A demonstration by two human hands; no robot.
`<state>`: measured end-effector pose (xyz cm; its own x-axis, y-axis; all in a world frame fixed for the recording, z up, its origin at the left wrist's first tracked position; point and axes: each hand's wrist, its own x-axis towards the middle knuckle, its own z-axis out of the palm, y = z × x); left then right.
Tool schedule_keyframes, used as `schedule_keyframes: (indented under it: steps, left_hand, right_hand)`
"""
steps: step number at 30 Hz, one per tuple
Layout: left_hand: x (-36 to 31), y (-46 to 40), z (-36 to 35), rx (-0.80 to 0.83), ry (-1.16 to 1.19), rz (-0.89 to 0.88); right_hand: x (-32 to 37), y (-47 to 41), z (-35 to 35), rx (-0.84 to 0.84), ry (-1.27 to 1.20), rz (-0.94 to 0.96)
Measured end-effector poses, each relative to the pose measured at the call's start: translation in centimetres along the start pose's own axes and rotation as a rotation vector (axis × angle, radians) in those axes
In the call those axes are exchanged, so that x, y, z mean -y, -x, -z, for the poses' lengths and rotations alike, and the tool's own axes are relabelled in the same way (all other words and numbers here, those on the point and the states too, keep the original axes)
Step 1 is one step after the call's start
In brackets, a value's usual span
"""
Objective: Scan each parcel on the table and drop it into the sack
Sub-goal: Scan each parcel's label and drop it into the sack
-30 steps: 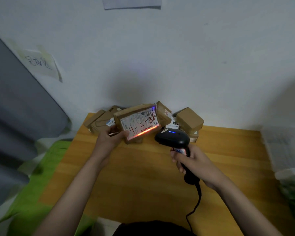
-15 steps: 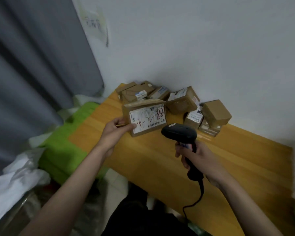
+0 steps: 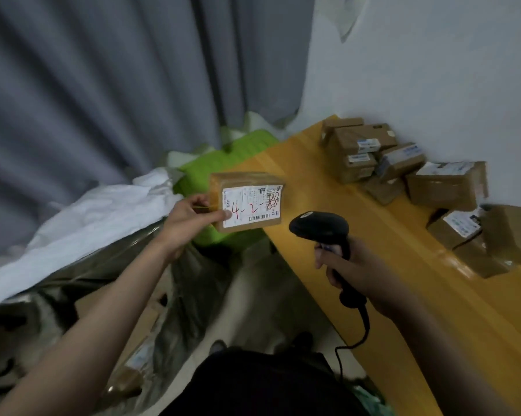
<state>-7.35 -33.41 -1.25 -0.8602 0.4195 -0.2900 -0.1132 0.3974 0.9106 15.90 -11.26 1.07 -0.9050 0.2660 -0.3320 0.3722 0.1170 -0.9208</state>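
Observation:
My left hand (image 3: 190,219) grips a brown cardboard parcel (image 3: 244,181) by its left edge, thumb on the white label marked "4-2-88". The parcel hangs in the air past the left edge of the wooden table (image 3: 403,265), over a green cushion. My right hand (image 3: 355,270) holds a black barcode scanner (image 3: 319,228) by its handle, just right of and below the parcel, its cord trailing down. The sack (image 3: 82,223), white-rimmed with a dark translucent inside, stands open at the lower left with parcels lying in it.
Several more brown parcels (image 3: 445,187) are piled along the table's far side against the white wall. A green cushion (image 3: 223,157) sits beside the table's left end. Grey curtains (image 3: 103,85) hang behind the sack. My dark-clothed lap fills the bottom centre.
The scan light on the label is gone. My left hand has carried the parcel leftward off the table toward the sack, and my view has turned left. My right hand still holds the scanner.

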Motion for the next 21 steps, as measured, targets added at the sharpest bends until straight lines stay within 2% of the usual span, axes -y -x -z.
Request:
schedule_keyframes:
  steps: [5,11,13,16,21]
  left_hand:
    - [5.1,4.5,9.4,-0.11,0.011,0.103]
    - [11.7,9.0,19.4,-0.189,-0.135,0.153]
    - [14.0,9.7,22.0,-0.182,-0.21,0.158]
    - [18.1,9.9,25.2,-0.182,-0.463,0.208]
    - [22.4,9.2,26.3,-0.178,-0.748,0.314]
  right_hand:
    - [2.3,-3.0,-7.4,0.106,0.076,0.009]
    - [3.8,-4.9,-16.6,0.187,0.132,0.018]
    - [4.0,-5.0,-19.1,0.201,0.122,0.004]
    - [4.6,-5.1,-22.2,0.213,0.129,-0.019]
    - [5.0,-4.9,-25.4,0.209,0.183,-0.049]
